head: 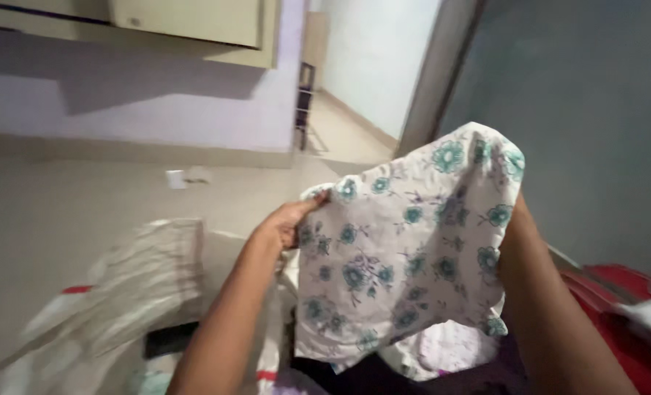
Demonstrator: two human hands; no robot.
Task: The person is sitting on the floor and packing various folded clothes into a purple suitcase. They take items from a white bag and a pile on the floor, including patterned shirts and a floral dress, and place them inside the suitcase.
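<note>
I hold up a white cloth (406, 249) printed with teal flowers, spread between both hands in the middle of the view. My left hand (285, 223) pinches its upper left edge with the fingers closed on the fabric. My right hand is hidden behind the cloth's upper right corner; only the forearm (552, 307) shows below it, and the fabric drapes over where the hand is. The cloth hangs down in loose folds.
A blurred pale bundle of fabric (128, 292) lies at lower left beside a dark flat object (168, 340). A red item (625, 307) sits at lower right. More pale cloth (449, 351) lies below. Beyond are a beige floor, a lilac wall and a doorway (354, 80).
</note>
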